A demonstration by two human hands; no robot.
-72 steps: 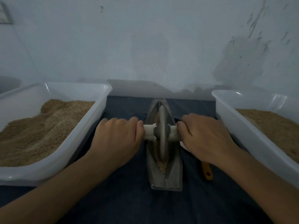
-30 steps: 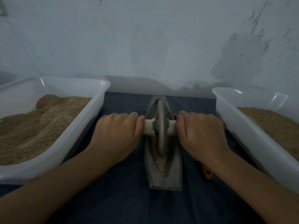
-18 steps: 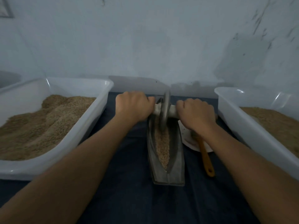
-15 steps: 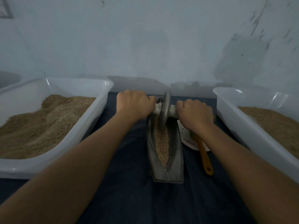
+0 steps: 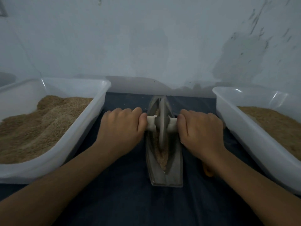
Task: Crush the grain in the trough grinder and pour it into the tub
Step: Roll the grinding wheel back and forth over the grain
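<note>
A grey boat-shaped trough grinder point(image 5: 174, 173) lies lengthwise on the dark cloth, with brown grain point(image 5: 162, 158) along its groove. A metal wheel point(image 5: 162, 124) stands upright in the groove on a pale axle handle point(image 5: 151, 123). My left hand point(image 5: 122, 128) is closed around the axle's left end and my right hand point(image 5: 200, 129) around its right end. The wheel sits near the middle of the trough. A white tub point(image 5: 78, 136) heaped with grain stands to the left; another white tub point(image 5: 244, 131) with grain stands to the right.
An orange handle tip point(image 5: 207, 173) pokes out under my right wrist, beside the trough. A pale wall point(image 5: 146, 46) rises just behind the cloth. Both tubs flank the trough closely, leaving narrow strips of dark cloth point(image 5: 130, 201).
Both hands pulled the wheel back toward me from the far end of the trough to its middle. My right arm now hides most of the orange-handled tool.
</note>
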